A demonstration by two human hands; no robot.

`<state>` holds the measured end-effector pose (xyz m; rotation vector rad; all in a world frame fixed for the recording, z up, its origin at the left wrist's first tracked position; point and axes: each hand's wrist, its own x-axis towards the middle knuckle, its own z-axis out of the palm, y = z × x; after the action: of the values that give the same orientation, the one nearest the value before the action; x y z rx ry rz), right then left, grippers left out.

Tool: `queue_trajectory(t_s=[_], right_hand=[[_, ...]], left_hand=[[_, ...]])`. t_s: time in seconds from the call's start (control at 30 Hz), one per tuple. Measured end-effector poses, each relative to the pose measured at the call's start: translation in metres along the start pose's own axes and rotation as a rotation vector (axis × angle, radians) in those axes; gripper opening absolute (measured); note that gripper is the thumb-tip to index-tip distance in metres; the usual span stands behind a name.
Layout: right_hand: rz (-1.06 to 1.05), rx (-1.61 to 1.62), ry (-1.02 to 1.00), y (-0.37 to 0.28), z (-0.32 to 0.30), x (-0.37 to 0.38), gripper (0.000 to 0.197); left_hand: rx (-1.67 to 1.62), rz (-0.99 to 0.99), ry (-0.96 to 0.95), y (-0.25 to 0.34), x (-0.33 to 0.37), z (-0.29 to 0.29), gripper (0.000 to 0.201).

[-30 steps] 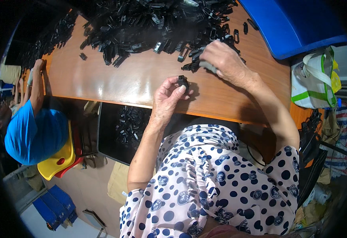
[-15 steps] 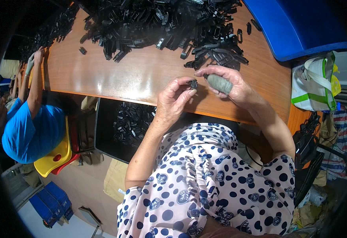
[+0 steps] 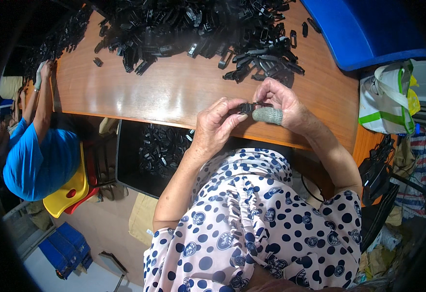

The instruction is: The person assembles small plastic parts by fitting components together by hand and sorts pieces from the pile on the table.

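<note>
A small black plastic part is pinched between the thumb and fingers of my left hand, just above the table's near edge. My right hand is closed at the part's right end, fingers curled and thumb pressed in. A grey-green knitted cover sits on that thumb. Something thin and dark shows between the right fingertips and meets the part; what it is, I cannot make out. Beyond my hands lies a large heap of black plastic parts, its nearest pieces close to my right fingers.
Below the wooden table's edge, a black bin holds more black parts. A blue tray stands at the far right, beside a white-and-green bag. To the left, a co-worker in a blue shirt reaches toward another pile.
My right hand has closed in on the black plastic part, its fingers curling and its thumb coming against the part's end. My left hand has shifted slightly right with the part.
</note>
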<state>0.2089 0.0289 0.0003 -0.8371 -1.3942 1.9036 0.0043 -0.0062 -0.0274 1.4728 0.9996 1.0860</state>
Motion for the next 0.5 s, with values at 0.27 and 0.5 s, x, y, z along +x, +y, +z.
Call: queue_trajectory(t_s=[0.27,0.5], right_hand=[[0.050,0.016,-0.092,0.001,-0.007,-0.002,0.025],[0.121,-0.152,-0.102,-0.006,0.000,-0.001,0.021]], left_hand=[[0.172,0.090,-0.032,0.009,0.000,-0.001,0.022],[0.213,0.096,0.000,0.013,-0.007,-0.001,0.020]])
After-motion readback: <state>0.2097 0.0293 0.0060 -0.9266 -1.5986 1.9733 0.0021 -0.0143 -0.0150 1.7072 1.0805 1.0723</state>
